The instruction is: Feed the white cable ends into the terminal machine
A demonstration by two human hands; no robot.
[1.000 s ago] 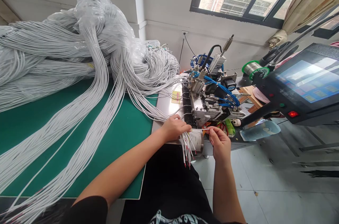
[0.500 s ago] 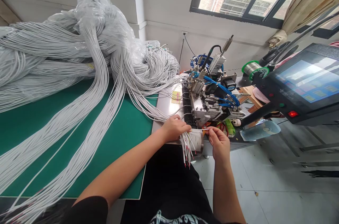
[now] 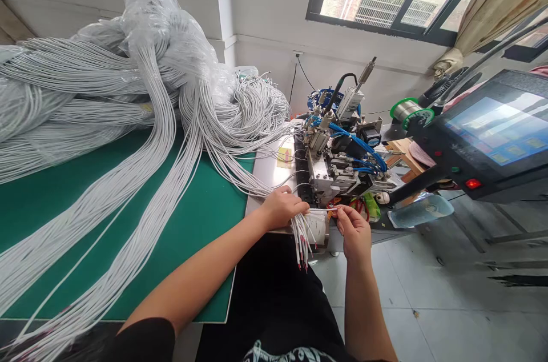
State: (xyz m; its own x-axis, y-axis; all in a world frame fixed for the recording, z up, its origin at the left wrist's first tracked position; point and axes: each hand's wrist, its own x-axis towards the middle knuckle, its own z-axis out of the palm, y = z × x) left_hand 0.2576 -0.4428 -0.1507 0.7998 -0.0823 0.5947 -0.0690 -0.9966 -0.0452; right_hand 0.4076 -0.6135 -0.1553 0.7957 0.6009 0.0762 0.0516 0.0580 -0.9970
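Note:
My left hand (image 3: 283, 208) is closed around a bundle of white cables (image 3: 301, 239) at the front edge of the machine's metal plate. The bundle's ends, several with red tips, hang down below my fingers. One cable (image 3: 320, 210) stretches out sideways from the left hand. Its tip is pinched between the thumb and fingers of my right hand (image 3: 354, 229). Just behind both hands stands the bench machine (image 3: 327, 162), with metal cylinders and blue air tubes. Short cable pieces lead into its left side.
Large bundles of white cable (image 3: 128, 179), partly wrapped in plastic, lie over the green table mat (image 3: 214, 225). A control screen (image 3: 500, 133) juts in at the right. Near it are a solder wire spool (image 3: 411, 113) and a clear blue plastic bottle (image 3: 422, 210).
Almost nothing differs. My right hand has shifted very slightly, still pinching the end of the single cable; the left hand keeps its place on the bundle.

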